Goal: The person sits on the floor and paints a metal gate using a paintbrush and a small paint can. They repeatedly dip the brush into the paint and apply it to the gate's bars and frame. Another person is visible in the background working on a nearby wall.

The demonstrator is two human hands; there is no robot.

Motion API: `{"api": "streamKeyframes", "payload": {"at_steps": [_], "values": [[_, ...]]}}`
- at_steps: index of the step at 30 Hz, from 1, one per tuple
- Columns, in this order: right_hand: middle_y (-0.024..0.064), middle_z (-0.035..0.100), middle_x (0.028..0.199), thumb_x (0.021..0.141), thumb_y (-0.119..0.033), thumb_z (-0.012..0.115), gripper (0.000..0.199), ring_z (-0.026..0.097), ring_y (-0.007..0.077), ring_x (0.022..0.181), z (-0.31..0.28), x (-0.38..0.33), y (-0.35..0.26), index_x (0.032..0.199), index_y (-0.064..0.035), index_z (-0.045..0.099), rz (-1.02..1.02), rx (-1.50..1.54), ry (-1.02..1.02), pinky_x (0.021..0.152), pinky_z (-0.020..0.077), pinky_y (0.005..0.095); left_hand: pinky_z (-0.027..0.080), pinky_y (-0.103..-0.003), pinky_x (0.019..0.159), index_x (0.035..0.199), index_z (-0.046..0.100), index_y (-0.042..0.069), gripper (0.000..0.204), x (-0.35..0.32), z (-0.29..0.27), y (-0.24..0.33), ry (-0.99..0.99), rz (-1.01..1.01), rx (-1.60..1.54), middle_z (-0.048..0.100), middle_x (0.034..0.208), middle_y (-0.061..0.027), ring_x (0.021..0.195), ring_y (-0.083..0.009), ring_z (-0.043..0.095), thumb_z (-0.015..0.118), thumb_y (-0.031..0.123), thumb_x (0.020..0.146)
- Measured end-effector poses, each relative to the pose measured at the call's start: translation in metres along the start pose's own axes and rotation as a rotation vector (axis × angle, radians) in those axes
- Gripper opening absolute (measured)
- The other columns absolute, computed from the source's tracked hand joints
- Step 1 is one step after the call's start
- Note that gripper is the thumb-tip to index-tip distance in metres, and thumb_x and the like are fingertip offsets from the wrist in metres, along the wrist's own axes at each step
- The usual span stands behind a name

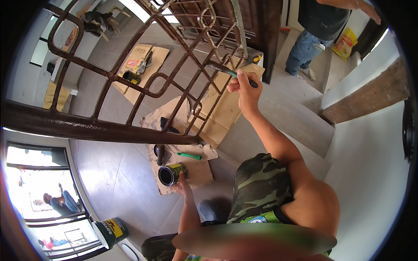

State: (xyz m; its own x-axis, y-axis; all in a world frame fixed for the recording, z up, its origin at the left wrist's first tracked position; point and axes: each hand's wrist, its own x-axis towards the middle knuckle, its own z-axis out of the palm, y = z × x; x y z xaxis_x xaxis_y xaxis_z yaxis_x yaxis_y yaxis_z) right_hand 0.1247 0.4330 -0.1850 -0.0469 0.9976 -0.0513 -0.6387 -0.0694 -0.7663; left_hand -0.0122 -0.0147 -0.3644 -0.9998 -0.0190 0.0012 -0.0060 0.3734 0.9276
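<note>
My right hand (249,92) is closed round the handle of a paintbrush (230,72), raised in front of me. The dark bristles meet a bar of the brown metal grille (150,90), whose scrolled bars cross the upper left of the head view. Lower down, my left hand (183,186) grips a paint can (177,168) by its side, its open top showing a dark inside. Beneath the can lies a stained piece of cardboard (198,174). On that sheet, close to the can, rests a small paint roller with a green handle (189,155).
Another cardboard sheet (163,54) bears an open tin (131,77) and a brush. A long flattened carton (222,115) lies below the grille. At lower left stands a bucket (114,232). Another person (307,50) stands at upper right, near a yellow bag (345,44) and steps.
</note>
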Motion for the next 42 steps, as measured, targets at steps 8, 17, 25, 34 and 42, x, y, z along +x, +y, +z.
{"api": "streamKeyframes", "payload": {"at_steps": [8, 17, 25, 34, 42], "values": [[0.0129, 0.069, 0.085, 0.099, -0.015, 0.068, 0.016, 0.073, 0.0242, 0.069, 0.004, 0.000, 0.005, 0.099, -0.0016, 0.059, 0.152, -0.155, -0.056, 0.066, 0.0614, 0.0369, 0.052, -0.038, 0.095, 0.132, 0.050, -0.010, 0.076, -0.005, -0.002, 0.017, -0.039, -0.039, -0.014, 0.068, 0.121, -0.0193, 0.104, -0.0264, 0.067, 0.088, 0.027, 0.078], [0.0103, 0.066, 0.084, 0.102, -0.020, 0.063, 0.020, 0.070, 0.0194, 0.069, 0.003, 0.006, -0.004, 0.100, -0.0006, 0.058, -0.090, -0.140, -0.076, 0.066, 0.0573, 0.0299, 0.053, -0.038, 0.094, 0.132, 0.051, -0.010, 0.074, -0.006, 0.001, 0.013, 0.008, -0.010, -0.028, 0.068, 0.120, -0.0207, 0.105, -0.0280, 0.068, 0.088, 0.026, 0.078], [0.0107, 0.070, 0.083, 0.101, -0.021, 0.065, 0.020, 0.070, 0.0182, 0.069, -0.003, 0.000, -0.008, 0.101, -0.0015, 0.063, -0.094, -0.126, -0.125, 0.063, 0.0548, 0.0285, 0.055, -0.038, 0.091, 0.126, 0.057, -0.009, 0.067, -0.001, 0.000, -0.002, 0.006, -0.048, -0.082, 0.068, 0.121, -0.0212, 0.099, -0.0274, 0.070, 0.088, 0.026, 0.078], [0.0036, 0.067, 0.078, 0.097, -0.017, 0.069, 0.018, 0.063, 0.0076, 0.069, 0.010, 0.024, -0.020, 0.100, 0.0005, 0.067, -0.416, -0.625, -0.142, 0.064, 0.0505, 0.0230, 0.051, -0.035, 0.097, 0.135, 0.052, -0.007, 0.069, 0.000, -0.001, 0.001, -0.001, -0.049, -0.100, 0.067, 0.121, -0.0161, 0.108, -0.0239, 0.064, 0.087, 0.012, 0.079], [0.0095, 0.071, 0.072, 0.085, -0.023, 0.075, 0.018, 0.070, 0.0209, 0.067, 0.047, 0.051, -0.063, 0.091, -0.0063, 0.071, -0.559, -1.061, -0.242, 0.065, 0.0514, 0.0341, 0.045, -0.036, 0.105, 0.140, 0.049, -0.005, 0.077, -0.001, 0.001, -0.005, 0.107, 0.001, 0.140, 0.062, 0.133, -0.0167, 0.117, -0.0255, 0.061, 0.088, 0.019, 0.078]]}}
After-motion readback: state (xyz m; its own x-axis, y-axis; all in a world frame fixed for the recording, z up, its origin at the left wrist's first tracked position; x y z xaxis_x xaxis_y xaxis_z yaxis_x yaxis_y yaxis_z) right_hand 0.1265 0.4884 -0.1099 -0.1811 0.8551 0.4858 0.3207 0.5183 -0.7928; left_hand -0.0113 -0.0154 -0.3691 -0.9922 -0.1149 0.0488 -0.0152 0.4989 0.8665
